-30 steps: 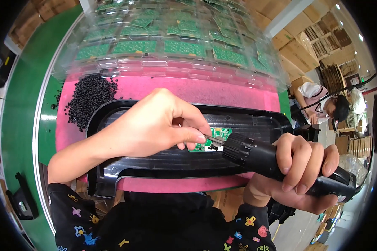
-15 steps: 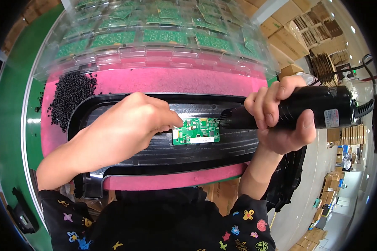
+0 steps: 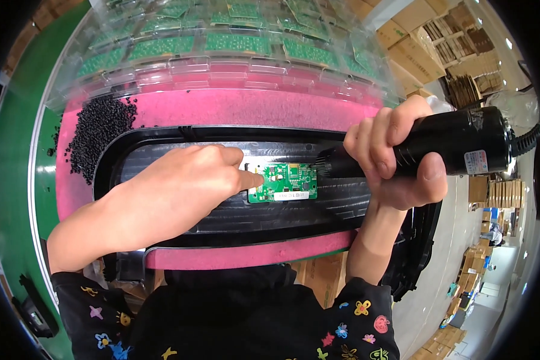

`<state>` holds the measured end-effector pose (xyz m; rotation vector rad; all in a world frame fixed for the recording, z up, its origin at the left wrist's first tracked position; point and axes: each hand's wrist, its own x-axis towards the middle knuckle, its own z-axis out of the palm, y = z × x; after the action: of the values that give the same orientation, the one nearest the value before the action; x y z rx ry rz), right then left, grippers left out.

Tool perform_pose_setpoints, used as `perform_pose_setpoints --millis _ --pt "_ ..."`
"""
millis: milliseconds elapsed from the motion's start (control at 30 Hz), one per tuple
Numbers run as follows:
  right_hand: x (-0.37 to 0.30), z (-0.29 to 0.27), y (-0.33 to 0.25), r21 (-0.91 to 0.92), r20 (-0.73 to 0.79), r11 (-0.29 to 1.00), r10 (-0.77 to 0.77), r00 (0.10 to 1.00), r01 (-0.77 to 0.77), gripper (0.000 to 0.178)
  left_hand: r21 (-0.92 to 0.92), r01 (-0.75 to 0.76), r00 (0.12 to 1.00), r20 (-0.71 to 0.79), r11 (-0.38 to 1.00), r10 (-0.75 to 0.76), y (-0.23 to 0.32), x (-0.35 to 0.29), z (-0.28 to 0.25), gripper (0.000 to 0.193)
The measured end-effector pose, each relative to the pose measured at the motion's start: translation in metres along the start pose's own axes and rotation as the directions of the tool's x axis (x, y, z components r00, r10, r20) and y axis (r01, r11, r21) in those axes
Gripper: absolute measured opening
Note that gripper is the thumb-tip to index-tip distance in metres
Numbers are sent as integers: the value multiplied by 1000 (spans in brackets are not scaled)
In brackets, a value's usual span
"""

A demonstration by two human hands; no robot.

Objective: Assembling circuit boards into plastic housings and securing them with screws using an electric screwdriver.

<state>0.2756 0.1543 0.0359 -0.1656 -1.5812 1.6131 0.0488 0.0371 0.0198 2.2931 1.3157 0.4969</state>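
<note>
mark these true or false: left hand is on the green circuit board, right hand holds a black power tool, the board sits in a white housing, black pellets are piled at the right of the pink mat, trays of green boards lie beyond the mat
1. The left hand presses a fingertip on the green circuit board: true.
2. The right hand grips a black power tool: true.
3. The board sits in a white housing: false, the housing is black.
4. Black pellets are piled at the right of the pink mat: false, they lie at its left end.
5. Clear trays of green boards lie beyond the mat: true.
</note>
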Motion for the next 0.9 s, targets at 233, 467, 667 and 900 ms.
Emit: perform_pose_setpoints --millis 233,467,667,900 --pt "-2 7 3 -68 -108 998 4 994 -11 46 13 31 997 68 999 -32 0 1 -2 51" --pt "-14 26 -16 151 -39 958 -239 970 242 39 -130 -8 1000 -7 991 7 -2 6 -4 30" --pt "-18 51 -13 274 -149 896 -319 936 349 37 -361 -68 983 -183 930 1 -1 9 -5 30" --pt "-19 55 -12 258 -188 893 -327 926 368 36 -367 -84 980 -200 926 10 -1 10 -6 33"
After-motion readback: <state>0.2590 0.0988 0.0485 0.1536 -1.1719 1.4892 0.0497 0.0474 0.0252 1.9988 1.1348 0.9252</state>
